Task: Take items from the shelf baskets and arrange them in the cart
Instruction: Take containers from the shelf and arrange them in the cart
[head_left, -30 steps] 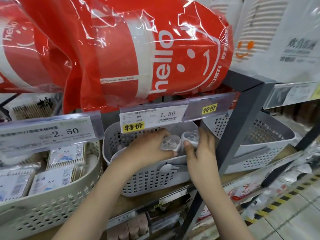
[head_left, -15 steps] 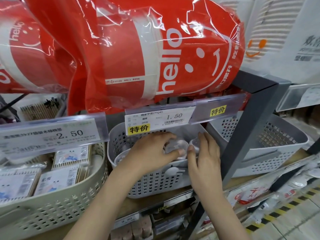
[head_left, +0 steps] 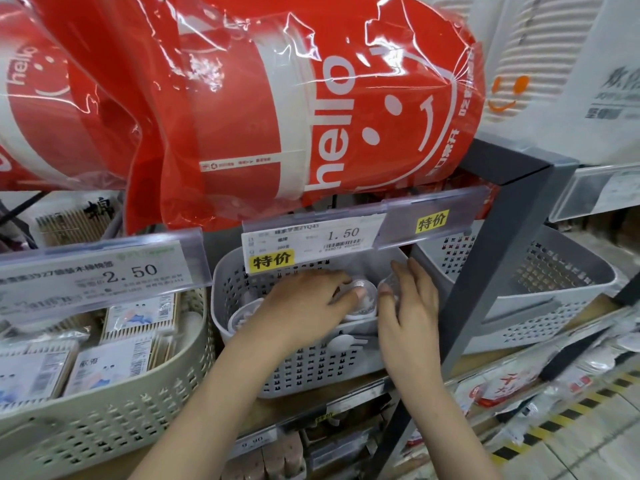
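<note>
Under the "1.50" price tag (head_left: 341, 237), inside the grey basket (head_left: 308, 370), my left hand (head_left: 304, 306) pinches a small clear container (head_left: 363, 297); my right hand (head_left: 410, 303) grips another container (head_left: 389, 284) just beside it.

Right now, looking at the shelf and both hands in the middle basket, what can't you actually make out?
- Head view: what the clear tubs contain; blur and the left hand cover them.
- The right hand hides most of its tub, so its grip is only partly seen.
- The middle basket floor, hidden by its wall and both hands.
- Small print on the 1.50 price tag, too small.
- The cart, not in view.
</note>
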{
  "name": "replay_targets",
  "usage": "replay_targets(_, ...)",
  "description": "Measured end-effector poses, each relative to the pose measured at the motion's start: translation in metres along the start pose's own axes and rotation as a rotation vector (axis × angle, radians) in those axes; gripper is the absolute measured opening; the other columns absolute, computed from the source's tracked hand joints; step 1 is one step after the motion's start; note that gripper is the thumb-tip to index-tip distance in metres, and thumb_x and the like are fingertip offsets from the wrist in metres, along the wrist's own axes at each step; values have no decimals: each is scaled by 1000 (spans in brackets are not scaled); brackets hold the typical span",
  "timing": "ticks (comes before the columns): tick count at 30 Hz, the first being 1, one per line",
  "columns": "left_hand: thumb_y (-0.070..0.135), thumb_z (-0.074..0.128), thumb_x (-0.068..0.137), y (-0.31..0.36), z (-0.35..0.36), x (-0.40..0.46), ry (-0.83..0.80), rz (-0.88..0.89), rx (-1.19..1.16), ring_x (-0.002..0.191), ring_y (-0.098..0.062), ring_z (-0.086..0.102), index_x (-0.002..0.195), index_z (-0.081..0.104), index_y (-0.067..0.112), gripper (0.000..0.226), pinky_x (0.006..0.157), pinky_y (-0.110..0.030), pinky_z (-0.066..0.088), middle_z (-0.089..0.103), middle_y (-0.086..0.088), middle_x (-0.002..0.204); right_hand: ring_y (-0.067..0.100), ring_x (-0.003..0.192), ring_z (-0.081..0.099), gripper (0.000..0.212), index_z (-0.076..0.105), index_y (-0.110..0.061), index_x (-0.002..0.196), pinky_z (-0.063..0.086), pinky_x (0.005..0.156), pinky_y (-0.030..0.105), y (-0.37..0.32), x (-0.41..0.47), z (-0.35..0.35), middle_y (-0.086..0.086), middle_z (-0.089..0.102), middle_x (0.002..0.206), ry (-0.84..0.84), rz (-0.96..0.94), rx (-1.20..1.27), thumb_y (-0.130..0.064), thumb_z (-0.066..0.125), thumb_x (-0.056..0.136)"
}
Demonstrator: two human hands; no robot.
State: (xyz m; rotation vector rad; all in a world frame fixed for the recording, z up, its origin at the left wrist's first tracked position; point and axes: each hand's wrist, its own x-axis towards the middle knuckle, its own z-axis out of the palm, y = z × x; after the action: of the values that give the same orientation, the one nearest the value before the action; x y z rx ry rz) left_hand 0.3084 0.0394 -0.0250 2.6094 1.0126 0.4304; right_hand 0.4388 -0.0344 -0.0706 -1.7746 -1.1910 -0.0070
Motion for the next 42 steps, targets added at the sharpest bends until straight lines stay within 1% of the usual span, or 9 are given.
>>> replay_targets(8, 47, 34, 98, 1, -3, 3, 15, 2, -44, 94, -15, 59, 116, 60, 25, 38, 79, -30, 46, 66, 4, 104, 19, 143, 21, 39, 46, -12, 137, 12, 107, 15, 4, -2, 0, 8, 33, 151, 6, -29, -6, -20, 45, 99)
replay_targets(12, 44, 38, 98, -4, -2, 2, 52, -11, -61, 91, -14, 59, 116, 60, 25, 34, 73, -27, 42, 65, 5, 101, 20, 144, 19, 43, 45, -11, 137, 19, 116, 34, 5, -6, 0, 8, 31, 152, -30, -75, -21, -29, 36, 99)
replay_targets(17, 40, 41, 99, -7, -4, -6, 126, -69, -29, 111, -15, 56, 126, 57, 27, 35, 84, -27, 43, 61, 6, 125, 22, 143, 22, 48, 46, -10, 135, 26, 114, 49, 3, -6, -5, 10, 33, 150, -48, -123, -27, -34, 35, 96)
replay_targets(23, 33, 47, 97, 8, -13, -42, 290, -123, 88, 119, -22, 53, 128, 57, 19, 36, 95, -35, 43, 59, 0, 128, 27, 133, 37, 40, 54, -4, 124, 33, 109, 49, 4, -12, -20, 12, 47, 137, -42, -347, 15, -26, 38, 96)
replay_targets(28, 26, 47, 92, 41, -5, -96, 384, -67, 251, 105, -21, 60, 115, 65, 11, 32, 87, -38, 50, 64, -2, 115, 27, 128, 43, 34, 49, -11, 126, 36, 104, 48, 18, -31, -32, 12, 50, 133, -149, -624, 35, -22, 42, 95)
replay_targets(32, 28, 46, 93, 64, 20, -144, 356, -210, 252, 104, -17, 59, 117, 64, 14, 33, 87, -30, 44, 63, 1, 116, 22, 129, 44, 33, 49, -15, 124, 34, 108, 43, 29, -55, -36, 6, 52, 133, -309, -761, 139, -20, 44, 92)
replay_targets(36, 33, 47, 94, 84, 51, -192, 255, -529, 166, 99, -10, 60, 117, 63, 22, 30, 83, -22, 47, 63, 10, 112, 17, 120, 48, 29, 51, -17, 118, 36, 106, 34, 37, -83, -31, 3, 59, 123, -563, -832, 257, -20, 46, 89)
replay_targets(39, 42, 41, 97, 102, 81, -238, 247, -891, 18, 111, 5, 47, 133, 44, 38, 37, 90, -9, 35, 46, 24, 125, 9, 117, 48, 28, 54, -23, 119, 41, 95, 24, 42, -111, -21, -7, 56, 123, -927, -751, 223, -25, 45, 93)
replay_targets(42, 50, 33, 97, 120, 109, -290, 253, -1186, -53, 118, 7, 39, 138, 31, 45, 42, 90, -8, 33, 38, 28, 133, 3, 130, 34, 36, 42, -32, 136, 30, 104, 20, 45, -145, -3, -19, 38, 140, -1353, -720, 87, -32, 40, 100)
